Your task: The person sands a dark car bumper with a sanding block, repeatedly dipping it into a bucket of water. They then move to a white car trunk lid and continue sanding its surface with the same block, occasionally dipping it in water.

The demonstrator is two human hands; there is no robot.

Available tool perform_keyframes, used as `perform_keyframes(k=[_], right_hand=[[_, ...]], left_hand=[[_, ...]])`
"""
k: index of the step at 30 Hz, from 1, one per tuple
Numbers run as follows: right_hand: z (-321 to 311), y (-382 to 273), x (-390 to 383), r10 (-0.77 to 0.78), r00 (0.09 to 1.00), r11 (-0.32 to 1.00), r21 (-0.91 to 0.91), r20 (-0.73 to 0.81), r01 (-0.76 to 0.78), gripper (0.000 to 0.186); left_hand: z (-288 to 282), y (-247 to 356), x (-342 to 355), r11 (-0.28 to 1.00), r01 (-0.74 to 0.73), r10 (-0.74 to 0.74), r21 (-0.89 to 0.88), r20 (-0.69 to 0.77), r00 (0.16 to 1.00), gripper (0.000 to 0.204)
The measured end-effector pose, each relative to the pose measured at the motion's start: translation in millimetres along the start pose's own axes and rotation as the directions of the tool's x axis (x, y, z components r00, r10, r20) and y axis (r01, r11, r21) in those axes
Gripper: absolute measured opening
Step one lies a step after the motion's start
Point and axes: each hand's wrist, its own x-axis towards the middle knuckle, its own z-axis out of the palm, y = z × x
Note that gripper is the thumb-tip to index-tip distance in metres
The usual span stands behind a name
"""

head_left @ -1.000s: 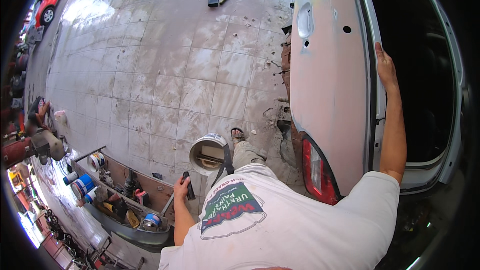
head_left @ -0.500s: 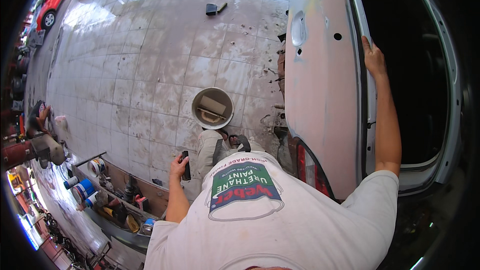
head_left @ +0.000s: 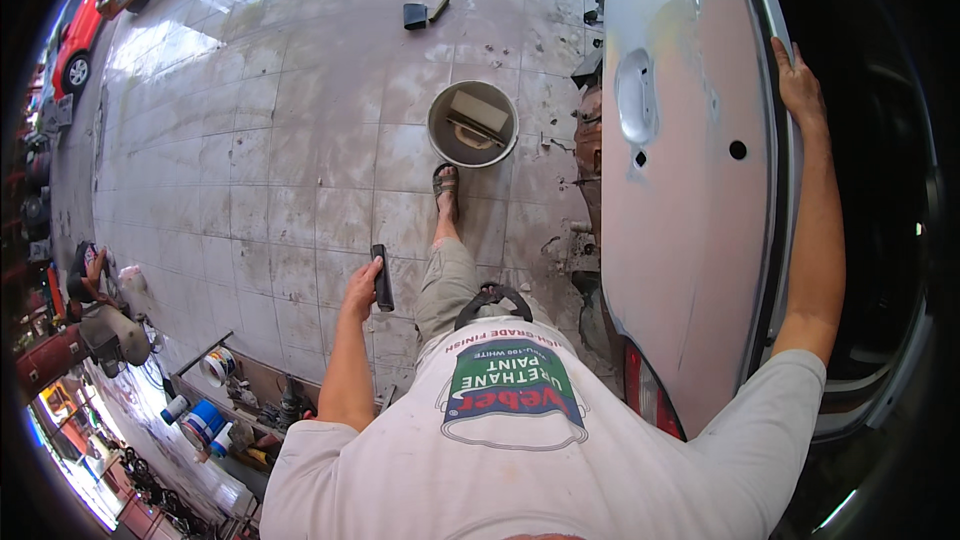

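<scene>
My left hand point(head_left: 362, 288) is closed round a long black block point(head_left: 385, 285), held out over the floor at my left side. My right hand point(head_left: 800, 90) grips the upper edge of the car door panel point(head_left: 680, 240), with its fingers over the metal rim. The panel is patchy pink and grey, with a recessed handle point(head_left: 630, 100) and round holes; a red tail light point(head_left: 645, 390) sits near its lower end. A round bucket point(head_left: 440, 145) stands just beyond my forward foot, holding a pale board point(head_left: 480, 110) and a flat wood-handled tool.
A dark angular object point(head_left: 415, 16) lies on the tiled floor point(head_left: 250, 170) further off. A red car point(head_left: 80, 35) is at the upper left. A cluttered rack point(head_left: 250, 390) with paint cans point(head_left: 205, 425) and tools stands at the lower left, beside some machinery point(head_left: 110, 335).
The bucket and my left hand with the black block have moved up in the view. A foot now shows stretched forward below the bucket. My right hand stays on the door edge, slightly higher.
</scene>
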Motion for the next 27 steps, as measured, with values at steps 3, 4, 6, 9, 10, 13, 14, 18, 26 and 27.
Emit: perform_keyframes(k=[3,4,6,9,10,13,14,18,26,27], right_hand=[[-3.1,-3.6,50.7,0.006,1.0,1.0,-0.001,-0.005,-0.006,0.102],[-5.7,-4.1,65.3,0.032,0.999,0.997,0.077,0.006,-0.033,0.101],[-14.3,-3.2,86.2,0.126,0.99,0.972,0.193,0.058,-0.135,0.099],[-34.4,3.7,93.6,0.266,0.959,0.929,0.242,0.094,-0.281,0.102],[-42.6,7.3,90.6,0.381,0.925,0.873,0.326,0.013,-0.364,0.101],[-68.7,18.1,75.7,0.489,0.866,0.842,0.315,-0.103,-0.438,0.103],[-77.0,20.7,70.8,0.572,0.812,0.794,0.326,-0.114,-0.513,0.103],[-104.8,21.1,54.0,0.495,0.865,0.806,0.413,-0.077,-0.424,0.096],[-95.3,-10.0,31.1,0.567,0.781,0.817,0.305,-0.262,-0.49,0.1],[-88.6,-14.9,28.8,0.568,0.79,0.821,0.216,-0.23,-0.528,0.098]], left_hand=[[58.5,98.5,100.5,0.984,-0.098,0.103,0.146,-0.029,0.994,0.066],[83.7,127.2,140.5,0.967,-0.16,0.156,0.198,0.035,0.987,0.071],[137.1,171.7,223.4,0.865,-0.321,0.266,0.384,0.19,0.945,0.082],[215.8,212.8,341.1,0.571,-0.471,0.476,0.673,0.196,0.857,0.101],[237.8,220.4,375.1,0.561,-0.453,0.477,0.693,0.177,0.861,0.105],[292.1,229.0,454.8,0.54,-0.439,0.477,0.718,0.169,0.862,0.096],[304.8,226.5,474.9,0.472,-0.406,0.488,0.782,0.151,0.859,0.087],[334.4,190.5,540.3,0.303,-0.354,0.494,0.885,0.171,0.852,0.058],[321.7,159.4,640.6,0.556,-0.127,0.21,0.821,0.009,0.978,0.063],[315.6,174.6,631.9,0.709,-0.033,0.113,0.705,-0.067,0.991,0.065]])
